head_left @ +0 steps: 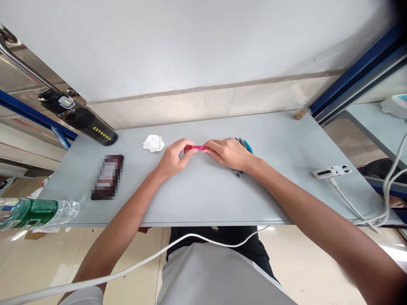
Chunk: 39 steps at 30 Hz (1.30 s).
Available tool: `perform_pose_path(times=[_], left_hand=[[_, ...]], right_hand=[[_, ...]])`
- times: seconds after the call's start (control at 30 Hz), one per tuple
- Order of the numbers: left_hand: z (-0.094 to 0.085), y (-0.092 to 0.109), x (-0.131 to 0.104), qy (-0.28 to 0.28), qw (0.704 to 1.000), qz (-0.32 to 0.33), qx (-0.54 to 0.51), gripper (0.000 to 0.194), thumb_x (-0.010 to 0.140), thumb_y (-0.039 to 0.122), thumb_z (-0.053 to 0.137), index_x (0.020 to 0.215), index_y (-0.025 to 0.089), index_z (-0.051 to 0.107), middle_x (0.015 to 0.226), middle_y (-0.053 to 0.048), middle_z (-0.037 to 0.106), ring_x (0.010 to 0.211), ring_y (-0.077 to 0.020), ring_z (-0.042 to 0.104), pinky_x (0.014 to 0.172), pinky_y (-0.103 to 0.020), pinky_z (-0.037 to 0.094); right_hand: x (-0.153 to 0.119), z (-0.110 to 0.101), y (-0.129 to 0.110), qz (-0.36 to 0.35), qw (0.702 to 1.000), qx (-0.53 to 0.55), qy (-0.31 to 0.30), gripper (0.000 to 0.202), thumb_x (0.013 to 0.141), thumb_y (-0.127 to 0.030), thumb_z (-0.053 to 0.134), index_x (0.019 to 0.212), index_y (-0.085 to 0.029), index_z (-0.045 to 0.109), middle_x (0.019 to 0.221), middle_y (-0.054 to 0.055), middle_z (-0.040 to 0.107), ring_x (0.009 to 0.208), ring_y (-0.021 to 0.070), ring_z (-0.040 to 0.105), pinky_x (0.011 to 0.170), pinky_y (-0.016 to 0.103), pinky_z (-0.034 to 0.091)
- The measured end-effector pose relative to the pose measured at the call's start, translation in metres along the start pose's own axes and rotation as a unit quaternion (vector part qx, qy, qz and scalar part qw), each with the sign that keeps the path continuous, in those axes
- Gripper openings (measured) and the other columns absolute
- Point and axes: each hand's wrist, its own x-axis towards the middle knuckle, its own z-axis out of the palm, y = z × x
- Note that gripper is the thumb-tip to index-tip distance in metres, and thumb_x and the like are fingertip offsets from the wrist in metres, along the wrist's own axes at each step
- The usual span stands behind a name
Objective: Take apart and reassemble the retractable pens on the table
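Observation:
Above the middle of the grey table, a slim pink pen (199, 148) is held level between my two hands. My left hand (176, 157) pinches its left end between thumb and fingers. On the other end, my right hand (229, 153) is closed, palm down, with its fingertips at the tip. Several pens lie under and behind the right hand, among them a teal pen (248, 146) and dark grey ones; the hand hides much of them. A crumpled white tissue (154, 143) rests left of my left hand.
A black bottle (85, 123) stands at the back left, near a blurred dark red phone-shaped item (107, 177). A water bottle (34, 213) is at the left edge. Right: a small clear cup (301, 113) and a white plug-like device (332, 172) with its cable.

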Motion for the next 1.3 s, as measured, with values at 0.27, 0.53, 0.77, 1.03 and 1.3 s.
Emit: perform_pose_path(times=[0.27, 0.53, 0.77, 1.03, 1.3], left_hand=[[0.001, 0.006, 0.000, 0.025, 0.994, -0.087, -0.062, 0.060, 0.113, 0.054, 0.056, 0.062, 0.021, 0.056, 0.062, 0.000, 0.056, 0.060, -0.0145, 0.051, 0.062, -0.035, 0.037], [0.000, 0.001, 0.000, 0.028, 0.983, -0.146, -0.112, 0.052, 0.108, 0.060, 0.063, 0.074, 0.021, 0.069, 0.064, 0.000, 0.060, 0.062, -0.0148, 0.054, 0.065, -0.033, 0.041], [0.000, -0.001, 0.003, 0.030, 0.995, -0.062, -0.077, 0.029, 0.107, 0.048, 0.067, 0.099, 0.022, 0.074, 0.085, -0.001, 0.071, 0.080, -0.0169, 0.061, 0.078, -0.032, 0.048], [0.000, 0.003, 0.000, 0.024, 0.990, -0.126, -0.063, 0.053, 0.113, 0.057, 0.053, 0.075, 0.021, 0.058, 0.066, 0.002, 0.058, 0.063, -0.0139, 0.051, 0.066, -0.032, 0.039], [0.001, -0.003, 0.003, 0.108, 0.957, -0.207, -0.174, 0.077, 0.108, 0.072, 0.054, 0.052, 0.022, 0.037, 0.046, 0.000, 0.044, 0.048, -0.0131, 0.047, 0.057, -0.035, 0.036]], right_hand=[[0.000, -0.002, -0.001, -0.038, 0.999, 0.026, 0.020, 0.050, 0.121, -0.046, 0.027, 0.127, -0.020, 0.069, 0.103, 0.007, 0.073, 0.065, 0.0164, 0.050, 0.059, 0.033, 0.027], [0.001, 0.001, 0.001, -0.046, 0.998, 0.019, 0.039, 0.041, 0.121, -0.038, 0.028, 0.127, -0.020, 0.064, 0.111, 0.010, 0.068, 0.072, 0.0182, 0.056, 0.063, 0.032, 0.034], [0.001, 0.001, 0.005, -0.011, 0.999, 0.041, 0.025, 0.025, 0.119, -0.033, 0.034, 0.118, -0.023, 0.057, 0.107, 0.008, 0.070, 0.069, 0.0192, 0.054, 0.061, 0.032, 0.030], [0.001, 0.003, -0.004, 0.000, 0.999, 0.040, 0.024, 0.027, 0.119, -0.040, 0.037, 0.125, -0.022, 0.056, 0.091, 0.004, 0.071, 0.067, 0.0204, 0.056, 0.061, 0.032, 0.030], [0.001, -0.005, -0.003, 0.006, 0.999, 0.028, 0.029, 0.034, 0.120, -0.039, 0.030, 0.122, -0.022, 0.059, 0.106, 0.009, 0.073, 0.073, 0.0208, 0.059, 0.062, 0.032, 0.031]])
